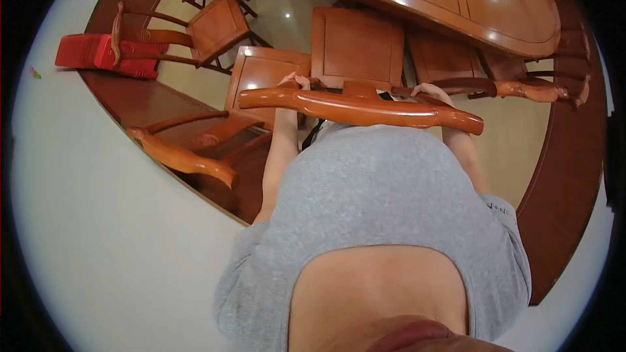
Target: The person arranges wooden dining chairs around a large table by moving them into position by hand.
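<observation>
A glossy brown wooden chair (365, 110) stands right in front of my body, its curved top rail nearest me and its square seat beyond. My left hand (295, 82) is closed on the left side of the chair's back, behind the rail. On the opposite side, my right hand (432, 93) grips the back in the same way. The rail partly hides both hands. Past the seat, a large polished wooden table (417, 0) curves across the top of the view.
To the left stands another wooden chair (189, 156), with more chairs (218, 26) farther up. A red plastic stool or crate (107, 52) sits by the white wall (98, 221). Another chair (521, 90) is at the right. Pale shiny floor tiles (287, 16) show between the furniture.
</observation>
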The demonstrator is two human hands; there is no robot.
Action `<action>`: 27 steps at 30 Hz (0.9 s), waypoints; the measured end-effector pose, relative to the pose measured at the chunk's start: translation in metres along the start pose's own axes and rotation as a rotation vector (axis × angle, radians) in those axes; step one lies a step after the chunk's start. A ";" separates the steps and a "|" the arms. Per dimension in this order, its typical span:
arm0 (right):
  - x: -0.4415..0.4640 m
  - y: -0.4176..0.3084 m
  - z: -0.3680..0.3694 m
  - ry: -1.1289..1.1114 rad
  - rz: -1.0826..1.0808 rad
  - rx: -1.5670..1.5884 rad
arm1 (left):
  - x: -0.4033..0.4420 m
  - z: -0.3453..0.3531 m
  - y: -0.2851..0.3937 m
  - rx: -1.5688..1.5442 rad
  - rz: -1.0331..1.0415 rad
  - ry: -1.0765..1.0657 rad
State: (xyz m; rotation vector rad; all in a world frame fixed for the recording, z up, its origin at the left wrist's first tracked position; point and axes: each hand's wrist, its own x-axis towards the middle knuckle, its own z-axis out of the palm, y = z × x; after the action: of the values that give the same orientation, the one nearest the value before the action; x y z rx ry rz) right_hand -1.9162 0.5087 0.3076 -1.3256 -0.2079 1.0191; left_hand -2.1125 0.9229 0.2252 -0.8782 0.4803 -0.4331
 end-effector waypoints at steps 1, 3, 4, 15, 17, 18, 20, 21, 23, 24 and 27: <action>0.008 -0.003 -0.006 -0.036 0.130 0.211 | 0.005 0.008 0.001 -0.027 0.005 0.020; 0.022 -0.004 -0.017 -0.165 -0.105 -0.064 | 0.014 0.023 0.008 -0.056 0.035 0.038; 0.028 -0.007 -0.016 -0.121 -0.075 -0.080 | 0.018 0.030 0.009 0.090 -0.028 -0.007; 0.066 -0.022 -0.052 -0.008 0.021 -0.129 | 0.066 0.057 0.025 0.151 0.141 -0.058; 0.074 -0.023 -0.056 -0.016 -0.016 -0.212 | 0.068 0.059 0.026 0.179 0.216 -0.008; 0.075 -0.022 -0.058 -0.015 -0.015 -0.206 | 0.069 0.059 0.027 0.179 0.217 -0.002; 0.076 -0.025 -0.062 -0.049 -0.041 -0.189 | 0.075 0.057 0.027 0.118 0.202 -0.068; 0.078 -0.027 -0.063 -0.049 -0.040 -0.191 | 0.076 0.055 0.028 0.117 0.200 -0.069; 0.084 -0.026 -0.066 -0.051 0.056 -0.082 | 0.076 0.051 0.022 0.044 0.348 -0.075; 0.087 -0.026 -0.068 -0.052 0.058 -0.081 | 0.075 0.051 0.020 0.044 0.350 -0.073; 0.092 -0.032 -0.066 -0.060 -0.087 -0.194 | 0.073 0.059 0.011 -0.102 0.338 0.020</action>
State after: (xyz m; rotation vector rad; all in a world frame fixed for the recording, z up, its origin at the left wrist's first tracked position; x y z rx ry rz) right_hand -1.8043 0.5309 0.2784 -1.4490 -0.4153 0.9842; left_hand -2.0177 0.9263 0.2323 -0.8708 0.6613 -0.1084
